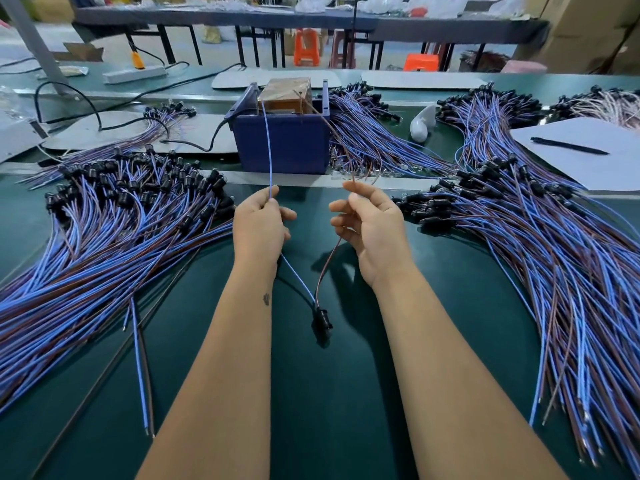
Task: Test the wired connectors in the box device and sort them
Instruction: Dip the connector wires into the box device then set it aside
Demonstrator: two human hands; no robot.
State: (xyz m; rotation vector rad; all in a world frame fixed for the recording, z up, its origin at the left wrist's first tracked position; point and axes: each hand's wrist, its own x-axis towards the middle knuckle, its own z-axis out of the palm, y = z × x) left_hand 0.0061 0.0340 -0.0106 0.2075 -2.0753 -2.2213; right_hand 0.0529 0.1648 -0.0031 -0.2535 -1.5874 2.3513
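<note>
My left hand (259,225) pinches a blue wire (268,147) whose far end reaches up into the blue box device (282,145). My right hand (370,226) pinches a brown wire (332,133) that also runs up to the top of the box. Both wires drop below my hands and join at one black connector (322,322), which hangs just above the green table (311,393) between my forearms. Inside the box sits a brown block (285,93).
A large pile of blue-and-brown wired connectors (114,216) lies to the left, another pile (540,216) to the right, more behind the box. A white sheet with a black pen (568,146) is at the right. A black cable (194,144) leads to the box.
</note>
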